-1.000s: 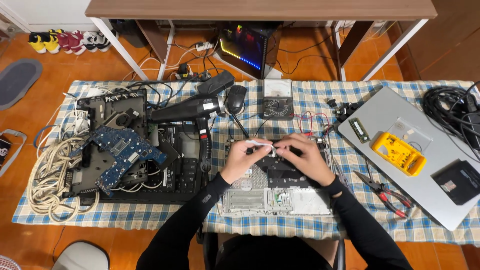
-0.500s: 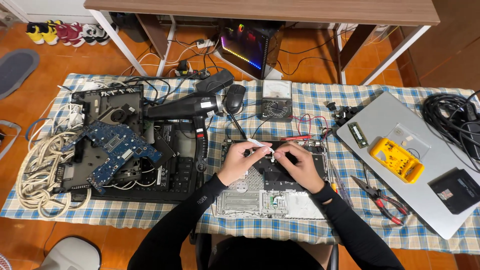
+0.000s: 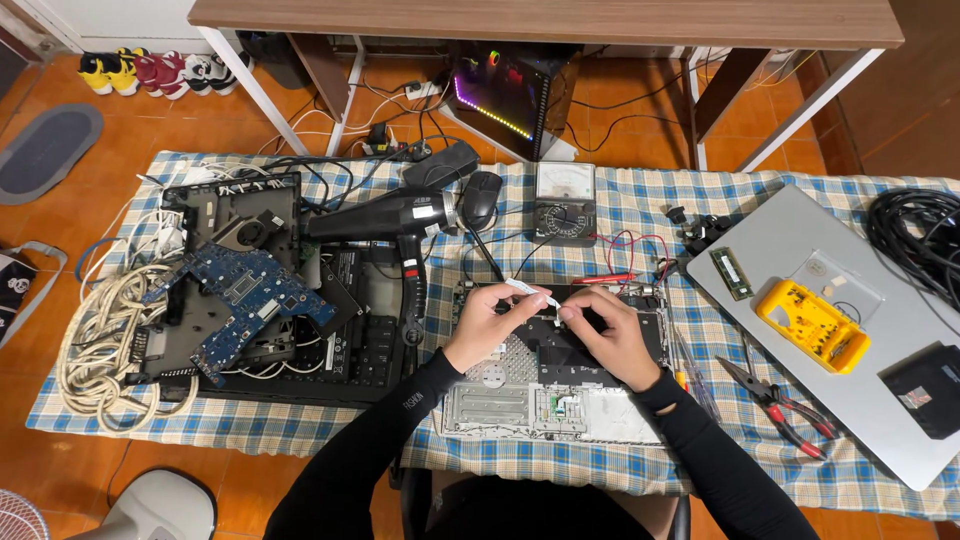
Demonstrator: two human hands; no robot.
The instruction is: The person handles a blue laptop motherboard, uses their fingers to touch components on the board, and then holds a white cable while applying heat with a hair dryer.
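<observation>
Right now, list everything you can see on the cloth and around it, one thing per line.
Checked cloth: one, blue and white, on the floor.
Hair dryer: one, black, upper middle.
Circuit board: one, blue, left.
Rope: one coil, cream, far left.
Meter: one, dark, top centre.
Laptop lid: one, silver, right.
Yellow box: one, on the lid.
Pliers: one, red-handled, right.
Laptop base: one, grey, centre.
White strip: one, between both hands.
Left hand, right hand: each pinching the strip.

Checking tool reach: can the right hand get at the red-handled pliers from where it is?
Probably yes: the pliers lie bare on the cloth just beside the right hand, nothing between, though both hands now pinch a white strip.
</observation>
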